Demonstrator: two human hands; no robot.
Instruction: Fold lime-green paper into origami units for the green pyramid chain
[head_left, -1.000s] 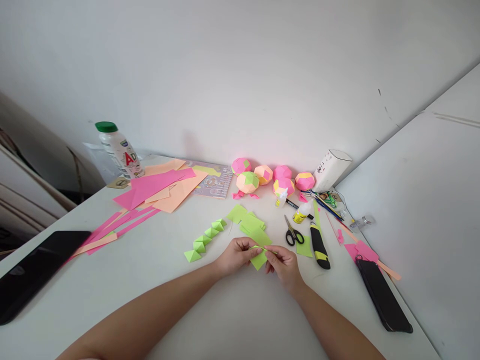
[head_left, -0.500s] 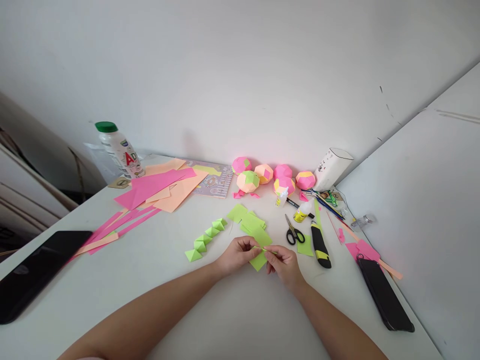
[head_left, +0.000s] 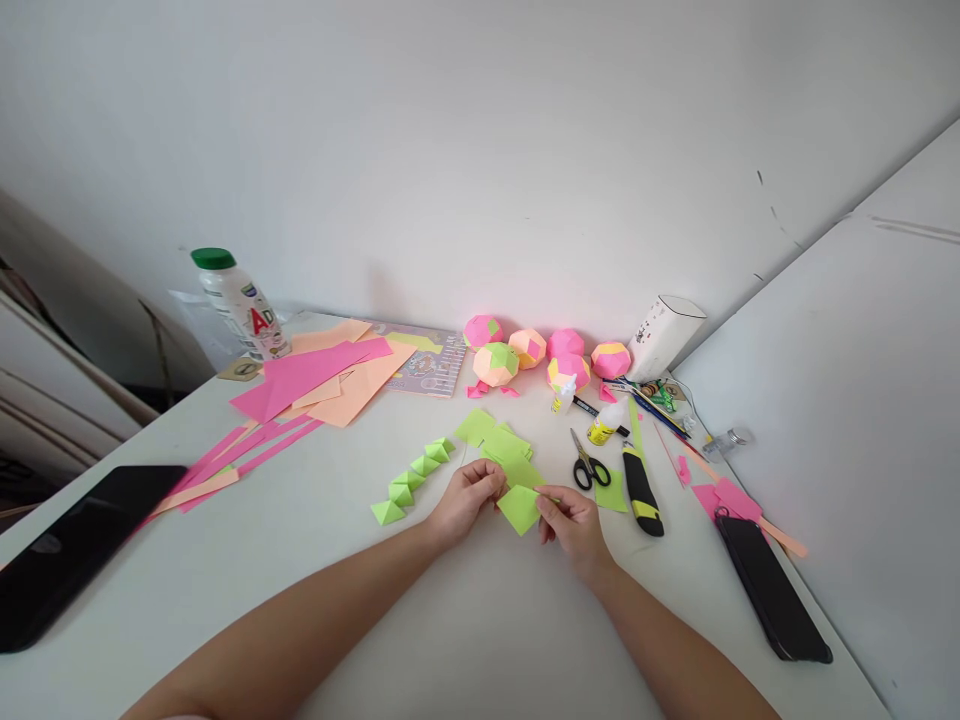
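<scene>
A small square of green paper (head_left: 519, 510) with a folded upper edge is held between my two hands, one corner pointing down toward me. My right hand (head_left: 574, 522) pinches its right corner between thumb and fingers. At the left corner, the fingers of my left hand (head_left: 469, 500) are closed on the paper's edge, partly hidden. Just behind lies a loose stack of green paper pieces (head_left: 504, 445). To the left, several folded green paper units (head_left: 406, 482) stand in a slanting row.
Black-handled scissors (head_left: 590, 470), a utility knife (head_left: 641, 490) and glue bottles (head_left: 604, 428) lie to the right. Paper balls (head_left: 496, 363) line the wall. Pink and orange sheets (head_left: 315, 375), a bottle (head_left: 247, 310) and a black tablet (head_left: 82, 550) are left; a phone (head_left: 772, 585) is right.
My left hand has drawn back slightly left, and the fingertips of both hands are farther apart. More of the green square's face now shows between them.
</scene>
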